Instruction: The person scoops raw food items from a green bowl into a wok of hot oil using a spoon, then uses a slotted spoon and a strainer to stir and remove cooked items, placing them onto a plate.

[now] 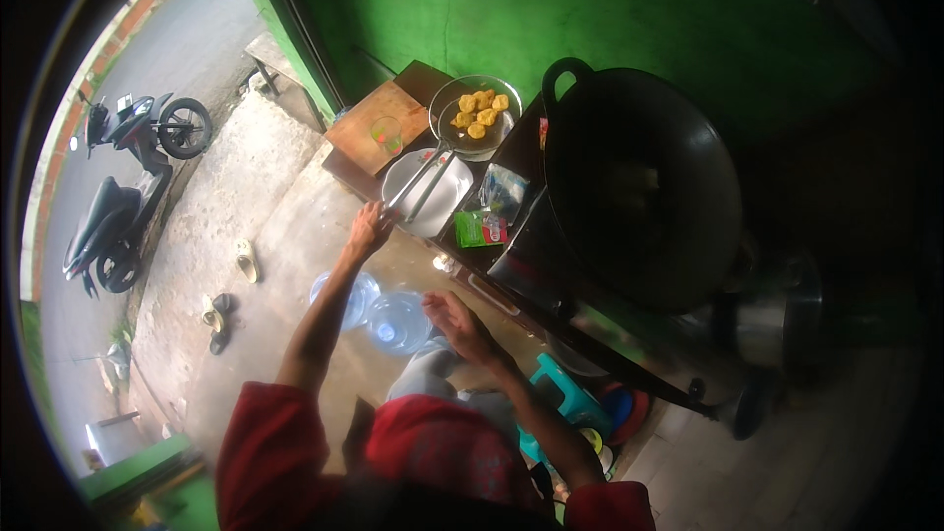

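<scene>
My left hand (369, 230) grips the handle end of a wire strainer (435, 105). Its round basket holds several golden fried pieces (484, 116) and rests over the back of the table, near the green wall. Under the handle lies a white plate (417, 203) with a red floral pattern; a second, darker bar crosses the plate, and I cannot tell if it is a utensil or a shadow. My right hand (461, 326) is empty with fingers apart, in front of the table edge. To the right, a large dark wok (641, 184) sits on the stove; its contents are too dim to make out.
A drinking glass (386, 135) stands on a wooden board (369, 118). Green seasoning packet (479, 228) and clear plastic bag (503, 190) lie beside the stove. Below are water gallon bottles (398, 322) and a teal plastic stool (564, 391). A motorbike (133, 192) is parked outside.
</scene>
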### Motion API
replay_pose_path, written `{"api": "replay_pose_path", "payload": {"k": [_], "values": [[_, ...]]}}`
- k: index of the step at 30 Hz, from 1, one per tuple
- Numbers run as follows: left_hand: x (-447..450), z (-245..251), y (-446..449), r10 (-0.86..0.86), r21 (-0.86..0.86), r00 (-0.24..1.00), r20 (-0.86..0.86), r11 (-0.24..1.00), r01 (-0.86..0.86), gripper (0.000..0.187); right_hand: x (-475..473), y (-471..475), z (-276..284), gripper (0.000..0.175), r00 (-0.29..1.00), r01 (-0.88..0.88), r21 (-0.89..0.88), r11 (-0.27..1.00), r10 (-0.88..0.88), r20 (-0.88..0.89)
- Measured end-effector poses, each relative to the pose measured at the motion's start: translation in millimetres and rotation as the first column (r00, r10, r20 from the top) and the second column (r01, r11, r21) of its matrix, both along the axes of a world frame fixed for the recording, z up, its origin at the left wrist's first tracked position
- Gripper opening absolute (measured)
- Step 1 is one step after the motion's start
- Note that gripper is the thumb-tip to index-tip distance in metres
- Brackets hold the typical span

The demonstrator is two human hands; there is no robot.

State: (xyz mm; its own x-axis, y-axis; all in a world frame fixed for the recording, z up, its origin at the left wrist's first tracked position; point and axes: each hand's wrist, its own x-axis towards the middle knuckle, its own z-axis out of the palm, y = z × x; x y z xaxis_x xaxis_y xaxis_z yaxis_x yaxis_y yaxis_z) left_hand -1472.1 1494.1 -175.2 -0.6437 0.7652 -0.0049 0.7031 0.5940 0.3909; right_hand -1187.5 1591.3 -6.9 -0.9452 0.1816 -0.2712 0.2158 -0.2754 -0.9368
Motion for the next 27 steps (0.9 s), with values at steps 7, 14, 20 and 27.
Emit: {"api": "replay_pose_path", "payload": {"k": [7, 14, 20, 27], "values": [[1.2, 28.5, 9.0, 0.016, 0.205, 0.948, 0.318, 0.975, -0.085, 0.027, -105.7, 6.8, -7.4, 0.032, 0.952, 0.303, 0.190, 0.934, -0.291, -0.090], [-9.9, 63.7, 12.9, -0.017, 0.213, 0.884, 0.467, 0.973, -0.094, 0.030, -159.8, 21.9, -51.2, 0.044, 0.888, 0.363, 0.614, 0.701, -0.460, 0.001], [-13.8, 95.0, 16.8, 0.098, 0.059, 0.656, 0.749, 0.975, -0.213, 0.033, -186.1, 19.4, -90.3, 0.055, 0.799, 0.342, 0.778, 0.527, -0.599, 0.054], [-5.5, 101.9, 17.8, 0.078, 0.125, 0.764, 0.640, 0.971, -0.204, 0.030, -201.8, 25.0, -110.9, 0.053, 0.699, 0.625, -0.053, 0.779, -0.528, 0.483]]}}
